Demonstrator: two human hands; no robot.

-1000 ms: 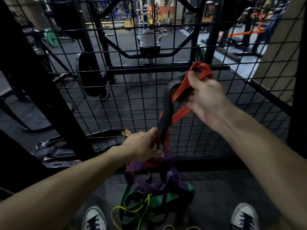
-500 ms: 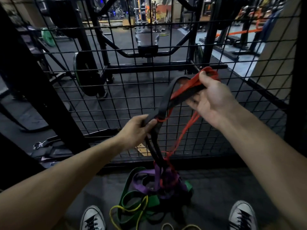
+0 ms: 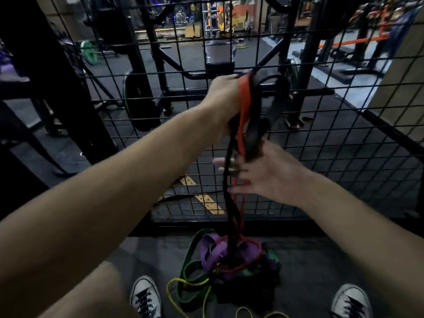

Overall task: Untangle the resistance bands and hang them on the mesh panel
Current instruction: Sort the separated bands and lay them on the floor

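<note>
My left hand (image 3: 223,99) grips the orange band (image 3: 243,104) and black band (image 3: 253,125) at twelve o'clock; my right hand (image 3: 263,177), seemingly open, could miss, so lifting drags the pile (image 3: 229,260) tighter.

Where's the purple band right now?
In the head view, the purple band lies low and centre on the floor, knotted into the pile with the green band, between the shoes and just below the mesh panel.

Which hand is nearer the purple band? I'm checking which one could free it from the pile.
Right. The right hand hangs lower, open beside the dangling bands, closer above the purple band on the floor. The left hand grips the red and black bands well higher.
</note>
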